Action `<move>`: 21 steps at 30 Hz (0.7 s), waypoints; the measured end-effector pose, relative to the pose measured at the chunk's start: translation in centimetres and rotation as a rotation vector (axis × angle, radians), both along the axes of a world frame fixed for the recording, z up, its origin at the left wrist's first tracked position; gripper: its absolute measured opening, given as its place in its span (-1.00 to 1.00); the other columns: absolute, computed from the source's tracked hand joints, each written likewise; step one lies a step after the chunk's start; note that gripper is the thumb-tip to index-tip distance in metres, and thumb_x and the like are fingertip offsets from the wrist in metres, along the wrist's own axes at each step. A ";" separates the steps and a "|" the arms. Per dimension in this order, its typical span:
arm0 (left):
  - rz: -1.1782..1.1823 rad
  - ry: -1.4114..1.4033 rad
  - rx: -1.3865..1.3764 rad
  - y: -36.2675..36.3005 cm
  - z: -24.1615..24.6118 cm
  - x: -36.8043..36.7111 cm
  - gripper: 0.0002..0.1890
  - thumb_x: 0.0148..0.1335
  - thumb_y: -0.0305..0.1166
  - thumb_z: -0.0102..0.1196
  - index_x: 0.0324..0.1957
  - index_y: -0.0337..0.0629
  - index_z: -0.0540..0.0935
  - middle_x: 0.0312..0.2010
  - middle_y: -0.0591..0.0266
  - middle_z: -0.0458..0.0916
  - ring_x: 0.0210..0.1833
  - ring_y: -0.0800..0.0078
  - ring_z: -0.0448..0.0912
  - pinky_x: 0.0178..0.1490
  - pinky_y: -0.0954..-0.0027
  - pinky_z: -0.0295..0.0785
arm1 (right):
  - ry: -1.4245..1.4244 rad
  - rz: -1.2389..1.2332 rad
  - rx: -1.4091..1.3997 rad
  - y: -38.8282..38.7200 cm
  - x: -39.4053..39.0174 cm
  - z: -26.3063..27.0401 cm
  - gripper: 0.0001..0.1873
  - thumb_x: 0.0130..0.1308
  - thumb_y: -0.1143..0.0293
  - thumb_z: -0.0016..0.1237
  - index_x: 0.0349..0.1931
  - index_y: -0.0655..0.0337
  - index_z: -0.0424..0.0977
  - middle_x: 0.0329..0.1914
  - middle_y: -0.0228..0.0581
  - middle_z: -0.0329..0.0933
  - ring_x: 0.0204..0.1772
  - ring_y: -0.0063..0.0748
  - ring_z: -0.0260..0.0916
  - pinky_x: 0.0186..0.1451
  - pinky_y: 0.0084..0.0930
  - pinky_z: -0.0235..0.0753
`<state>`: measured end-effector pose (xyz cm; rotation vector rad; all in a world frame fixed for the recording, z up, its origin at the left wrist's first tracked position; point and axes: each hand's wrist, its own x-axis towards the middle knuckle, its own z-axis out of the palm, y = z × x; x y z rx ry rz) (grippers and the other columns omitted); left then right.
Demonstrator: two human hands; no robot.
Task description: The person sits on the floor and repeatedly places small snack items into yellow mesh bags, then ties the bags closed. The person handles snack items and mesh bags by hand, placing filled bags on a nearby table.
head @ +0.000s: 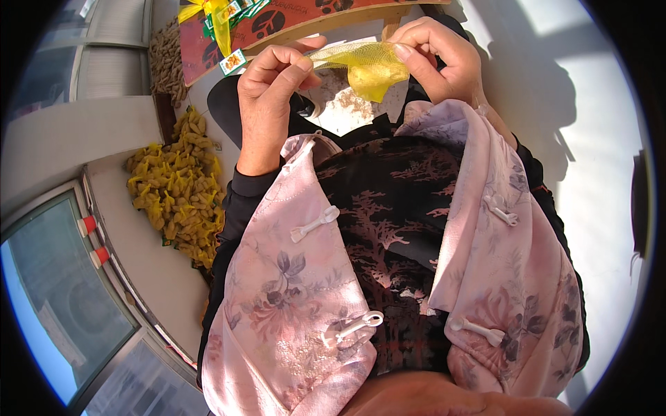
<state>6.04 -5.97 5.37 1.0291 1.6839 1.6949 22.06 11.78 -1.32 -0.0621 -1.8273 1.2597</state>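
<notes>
A yellow mesh net bag [377,70] is stretched between my two hands, near the top of the head view. My left hand [281,78] pinches its left end between thumb and fingertips. At the other end my right hand [442,60] grips the mesh between thumb and curled fingers. The middle of the bag sags below the line of the hands. Beyond my left hand lie printed cards [232,62] with green edges, and a bundle of yellow netting [221,23], both on a red printed board [291,23].
The red board rests on a wooden frame [328,26]. To the left lies a pile of yellow net bags filled with peanuts [177,192]. Loose peanuts [167,57] are heaped behind it. Two red-and-white paper cups [87,225] stand by the window.
</notes>
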 end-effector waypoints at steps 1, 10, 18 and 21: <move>-0.019 -0.025 -0.021 0.3 -0.2 -0.3 -0.90 0.32 -0.51 0.04 -0.36 -0.21 0.56 -0.02 0.08 0.68 -0.36 0.64 0.56 -0.15 0.55 0.49 | -0.045 0.026 -0.011 0.0 -0.1 -0.5 -0.95 0.28 0.49 0.10 -0.31 0.24 0.51 -0.37 -0.41 0.56 -0.41 -0.71 0.39 -0.35 -0.72 0.38; 0.048 -0.158 0.033 -0.3 -1.5 -1.6 -0.91 0.33 -0.51 0.04 -0.34 -0.24 0.56 -0.04 0.00 0.68 -0.42 0.55 0.58 -0.21 0.53 0.53 | -0.136 0.094 -0.011 0.9 -1.5 -1.3 -0.92 0.40 0.50 -0.01 -0.20 0.32 0.49 -0.33 -0.42 0.51 -0.38 -0.77 0.29 -0.32 -0.73 0.31; 0.075 -0.143 0.038 -0.7 -1.4 -1.7 -0.90 0.33 -0.50 0.04 -0.34 -0.26 0.56 -0.06 -0.01 0.69 -0.39 0.56 0.60 -0.20 0.53 0.55 | -0.165 0.137 -0.015 0.3 -2.0 -0.5 -0.92 0.39 0.48 0.03 -0.23 0.30 0.50 -0.40 -0.41 0.51 -0.43 -0.78 0.30 -0.37 -0.73 0.30; 0.048 -0.168 0.021 -1.0 -2.4 -2.0 -0.91 0.36 -0.49 0.03 -0.31 -0.25 0.55 -0.11 -0.01 0.70 -0.29 0.48 0.66 -0.12 0.49 0.56 | -0.164 0.139 -0.051 0.0 -2.0 -1.8 -0.92 0.38 0.46 0.05 -0.25 0.28 0.51 -0.43 -0.42 0.52 -0.44 -0.77 0.34 -0.37 -0.74 0.32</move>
